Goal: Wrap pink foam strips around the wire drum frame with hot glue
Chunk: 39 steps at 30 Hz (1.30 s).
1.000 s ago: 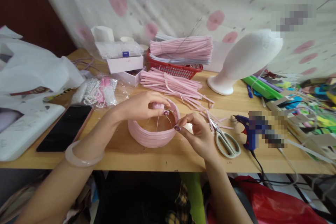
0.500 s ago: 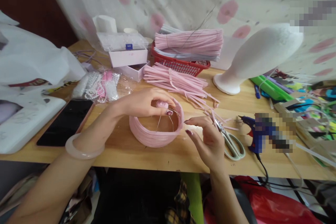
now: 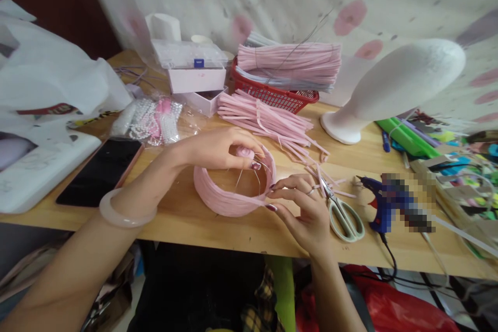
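Note:
A pink ring-shaped band [image 3: 227, 202], wound in strips, rests on the wooden table in front of me. My left hand [image 3: 227, 148] reaches over it from the left, with curled fingers gripping its far right wall. Under that palm, a small pink roll [image 3: 245, 152] shows, and thin wires run down inside the ring. At the ring's right side, the thumb and fingertips of my right hand [image 3: 305, 212] pinch its edge; I cannot make out whether a loose strip end is between them. Scissors [image 3: 344, 215] with pale green handles lie just right of that hand.
Behind the ring lie a bundle of pink strips [image 3: 268, 119] and a red basket [image 3: 272, 97] of more bundles. A white foam head form [image 3: 400, 80] leans at right, near a blue glue gun [image 3: 383, 202]. At left are a phone [image 3: 99, 171] and bagged beads [image 3: 150, 119].
My right hand has moved left to the ring, and its parted thumb and fingers have closed on the edge. My left hand keeps its grip. The view has shifted slightly.

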Motion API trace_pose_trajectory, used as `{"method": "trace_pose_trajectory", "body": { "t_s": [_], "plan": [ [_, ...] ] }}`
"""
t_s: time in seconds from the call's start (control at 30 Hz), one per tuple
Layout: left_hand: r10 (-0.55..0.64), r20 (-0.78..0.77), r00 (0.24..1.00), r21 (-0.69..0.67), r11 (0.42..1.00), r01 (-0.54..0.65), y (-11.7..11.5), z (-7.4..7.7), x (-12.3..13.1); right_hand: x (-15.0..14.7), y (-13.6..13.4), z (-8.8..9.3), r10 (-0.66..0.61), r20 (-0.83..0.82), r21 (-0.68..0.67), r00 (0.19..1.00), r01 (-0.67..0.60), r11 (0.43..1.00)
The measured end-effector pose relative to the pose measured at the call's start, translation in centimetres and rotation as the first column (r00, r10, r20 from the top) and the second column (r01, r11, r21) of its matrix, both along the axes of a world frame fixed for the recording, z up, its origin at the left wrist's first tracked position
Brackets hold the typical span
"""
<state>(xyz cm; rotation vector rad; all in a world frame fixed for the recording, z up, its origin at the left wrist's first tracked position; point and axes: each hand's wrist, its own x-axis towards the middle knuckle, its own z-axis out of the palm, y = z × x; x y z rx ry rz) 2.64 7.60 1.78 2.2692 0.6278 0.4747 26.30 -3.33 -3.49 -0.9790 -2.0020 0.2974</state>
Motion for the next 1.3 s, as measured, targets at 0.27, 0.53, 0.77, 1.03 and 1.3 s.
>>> {"method": "trace_pose_trajectory", "body": {
  "t_s": [0.27,0.53,0.77,1.03,1.3],
  "plan": [
    [0.016,-0.002,1.000,-0.005,1.000,-0.016,-0.1,0.2,0.0,-0.2,-0.4,0.3,-0.035,0.058,0.040,0.998,0.032,0.999],
    [0.034,0.001,0.999,0.017,0.999,-0.034,-0.1,-0.1,-0.1,-0.5,-1.1,0.1,-0.088,0.071,0.092,0.994,0.081,0.992],
    [0.031,0.007,0.999,-0.004,1.000,-0.031,-0.2,0.2,0.1,-0.8,-0.9,0.1,-0.067,-0.044,-0.089,0.997,0.063,0.994],
    [0.010,0.024,1.000,0.016,1.000,-0.011,0.0,-0.1,-0.1,-0.5,-0.1,-0.4,-0.094,-0.061,-0.188,0.994,0.081,0.979],
    [-0.159,-0.019,0.987,-0.010,0.987,0.159,1.2,0.3,-0.1,-0.7,0.3,0.4,-0.033,-0.056,-0.275,0.998,0.016,0.961]
  ]
}}
